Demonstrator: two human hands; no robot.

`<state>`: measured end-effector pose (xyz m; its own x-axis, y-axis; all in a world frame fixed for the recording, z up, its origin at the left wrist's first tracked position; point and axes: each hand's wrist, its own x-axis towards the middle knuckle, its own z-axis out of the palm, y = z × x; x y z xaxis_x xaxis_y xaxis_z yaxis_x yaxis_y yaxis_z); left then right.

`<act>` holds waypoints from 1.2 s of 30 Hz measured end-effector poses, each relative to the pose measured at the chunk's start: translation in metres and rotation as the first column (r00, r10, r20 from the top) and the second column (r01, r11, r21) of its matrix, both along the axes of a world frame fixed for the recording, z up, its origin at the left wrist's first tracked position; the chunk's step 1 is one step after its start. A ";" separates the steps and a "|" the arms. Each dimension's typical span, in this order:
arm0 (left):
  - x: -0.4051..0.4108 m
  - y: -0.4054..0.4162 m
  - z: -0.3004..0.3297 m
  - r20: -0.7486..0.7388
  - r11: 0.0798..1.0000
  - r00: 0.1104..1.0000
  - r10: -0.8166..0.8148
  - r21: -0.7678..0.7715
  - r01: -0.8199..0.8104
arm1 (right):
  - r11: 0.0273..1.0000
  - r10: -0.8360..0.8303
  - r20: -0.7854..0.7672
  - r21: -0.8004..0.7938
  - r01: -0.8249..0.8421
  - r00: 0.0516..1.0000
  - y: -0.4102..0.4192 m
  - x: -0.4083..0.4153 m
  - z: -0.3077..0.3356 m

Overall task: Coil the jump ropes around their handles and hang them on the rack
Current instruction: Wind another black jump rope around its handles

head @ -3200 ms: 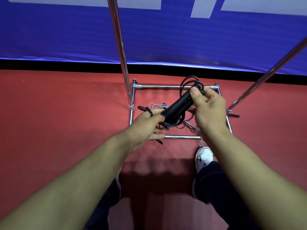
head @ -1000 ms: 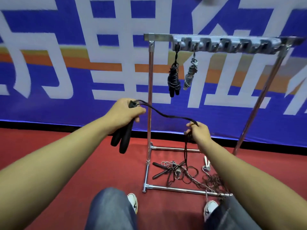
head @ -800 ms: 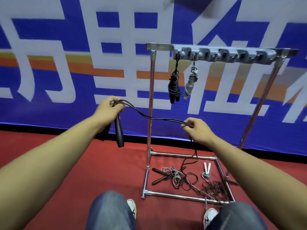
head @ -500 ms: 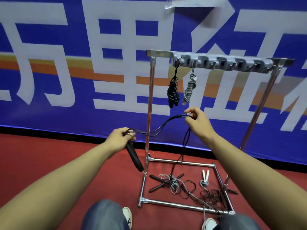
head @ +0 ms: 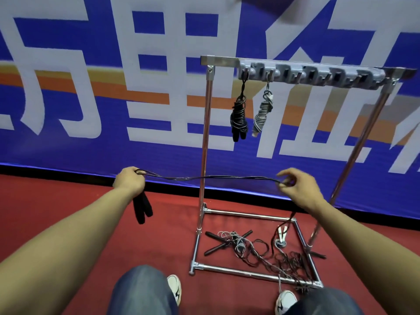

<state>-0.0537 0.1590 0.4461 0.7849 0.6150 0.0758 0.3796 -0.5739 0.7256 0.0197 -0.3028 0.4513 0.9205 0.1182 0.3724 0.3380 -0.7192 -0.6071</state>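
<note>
My left hand (head: 130, 181) grips the two black handles (head: 142, 209) of a jump rope, which hang down below the fist. The doubled black rope (head: 211, 177) stretches level across to my right hand (head: 295, 187), which pinches it between thumb and fingers. From there the rope drops to the floor. The chrome rack (head: 205, 137) stands ahead, with a grey hook bar (head: 318, 73) on top. A coiled black rope (head: 239, 117) and a coiled grey rope (head: 262, 115) hang from its two leftmost hooks.
Inside the rack's base frame (head: 252, 272) lies a tangle of loose ropes (head: 256, 247) with black handles and a white-handled pair (head: 281, 233). A blue banner (head: 91, 87) covers the wall behind. My knees and white shoes (head: 175, 288) are at the bottom on red carpet.
My hands have moved apart, left hand out to the left and right hand down and right, pulling the rope straight and level between them. Earlier I stood up from the rack's base.
</note>
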 end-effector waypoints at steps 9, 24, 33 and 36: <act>-0.007 -0.009 -0.041 -0.180 0.977 0.981 -0.075 0.184 0.109 | 0.969 -0.165 0.062 -0.176 0.173 0.984 -0.010 0.017 0.030; -0.024 -0.079 -0.011 0.150 0.605 0.778 -0.611 -0.546 0.580 | 0.896 -0.303 0.088 -0.313 0.315 0.949 -0.026 0.057 0.111; -0.036 -0.159 0.019 0.098 0.484 0.584 -0.805 -0.460 0.744 | 0.805 0.590 -0.352 0.182 -0.565 0.727 0.105 -0.102 -0.029; -0.043 -0.169 0.041 0.102 0.435 0.516 -0.850 -0.414 0.799 | 0.780 0.606 -0.305 0.407 -0.475 0.735 0.131 -0.118 -0.060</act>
<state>-0.0964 -0.0095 0.4874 0.9200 -0.3773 -0.1060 -0.0397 -0.3587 0.9326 -0.0985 -0.1721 0.3910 0.8005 0.5928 0.0884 0.2956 -0.2622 -0.9186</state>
